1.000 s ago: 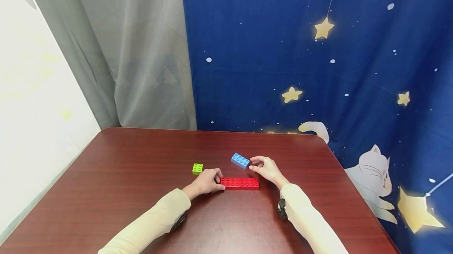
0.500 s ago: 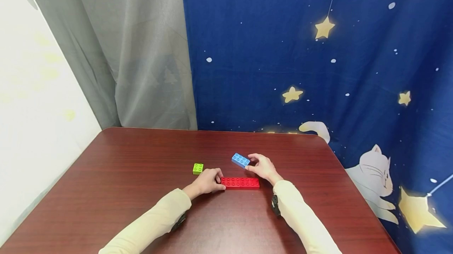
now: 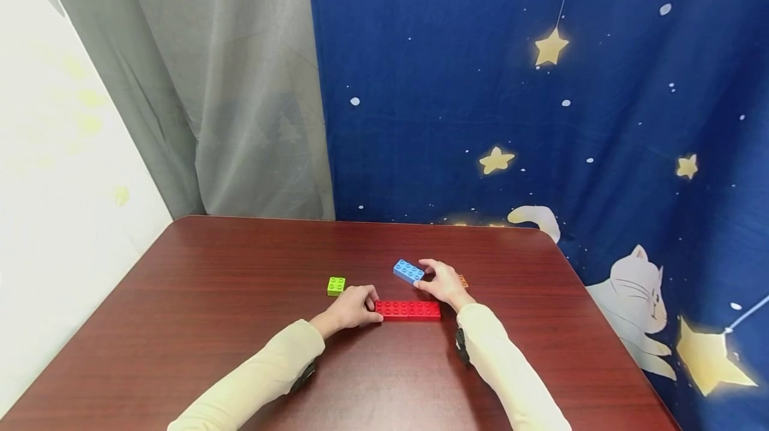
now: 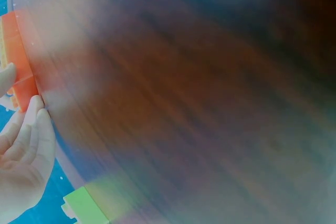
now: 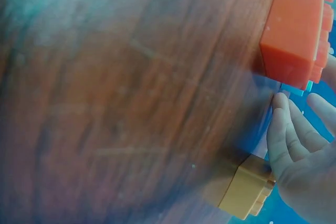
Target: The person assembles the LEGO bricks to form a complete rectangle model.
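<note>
Blue brick (image 3: 408, 271), long axis slanting toward right edge of tabletop (image 3: 384, 377), lay left of nearer right hand (image 3: 446, 282), fingers spread.

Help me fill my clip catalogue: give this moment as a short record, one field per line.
Left hand: grips the left end of the red brick row
Right hand: at the right end of the blue brick; firm contact unclear
Red row: two bricks end to end
Green brick: beyond the left hand, apart from the red row
Orange brick: mostly hidden by the right hand in the head view
Surface: dark reddish table
Backdrop: grey curtain, blue starry curtain
</note>
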The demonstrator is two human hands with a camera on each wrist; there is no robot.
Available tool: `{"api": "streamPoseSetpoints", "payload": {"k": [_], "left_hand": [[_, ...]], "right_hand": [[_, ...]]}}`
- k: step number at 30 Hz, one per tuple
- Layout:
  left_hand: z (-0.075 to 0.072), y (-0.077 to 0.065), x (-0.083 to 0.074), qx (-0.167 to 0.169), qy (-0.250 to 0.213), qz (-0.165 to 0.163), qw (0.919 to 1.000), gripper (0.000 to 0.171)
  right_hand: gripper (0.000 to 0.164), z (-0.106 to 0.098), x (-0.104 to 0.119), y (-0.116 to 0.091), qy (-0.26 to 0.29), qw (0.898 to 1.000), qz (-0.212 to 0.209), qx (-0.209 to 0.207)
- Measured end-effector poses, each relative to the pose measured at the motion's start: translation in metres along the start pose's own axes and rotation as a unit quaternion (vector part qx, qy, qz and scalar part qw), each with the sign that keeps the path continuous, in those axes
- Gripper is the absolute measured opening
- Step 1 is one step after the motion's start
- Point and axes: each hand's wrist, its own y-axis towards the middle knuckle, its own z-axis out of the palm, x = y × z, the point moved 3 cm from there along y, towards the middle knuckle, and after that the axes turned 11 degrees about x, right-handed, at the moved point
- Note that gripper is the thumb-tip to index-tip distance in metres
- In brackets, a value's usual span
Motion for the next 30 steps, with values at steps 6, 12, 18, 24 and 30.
{"api": "streamPoseSetpoints", "payload": {"k": [6, 12, 18, 24, 30], "left_hand": [[-0.0006, -0.0007, -0.0013, -0.003, 0.004, 0.005, 1.0000, 0.029], [-0.0001, -0.0001, -0.0007, -0.002, 0.003, 0.002, 1.0000, 0.029], [-0.0001, 0.0000, -0.0008, 0.000, -0.002, 0.003, 1.0000, 0.029], [0.0001, -0.0001, -0.0008, 0.001, -0.005, 0.005, 1.0000, 0.029], [0.0000, -0.0011, -0.0010, 0.001, -0.004, 0.005, 1.0000, 0.029]], "right_hand": [[0.053, 0.0020, 0.0047, 0.0008, -0.032, 0.999, 0.012, 0.020], [0.047, 0.0036, 0.0034, 0.0017, -0.055, 0.998, 0.008, 0.020], [0.043, 0.0029, 0.0025, 0.0000, -0.042, 0.999, -0.004, 0.017], [0.041, 0.0013, 0.0004, -0.0026, -0.002, 1.000, -0.015, 0.021], [0.038, -0.0010, -0.0011, -0.0067, 0.027, 0.999, -0.007, 0.032]]}}
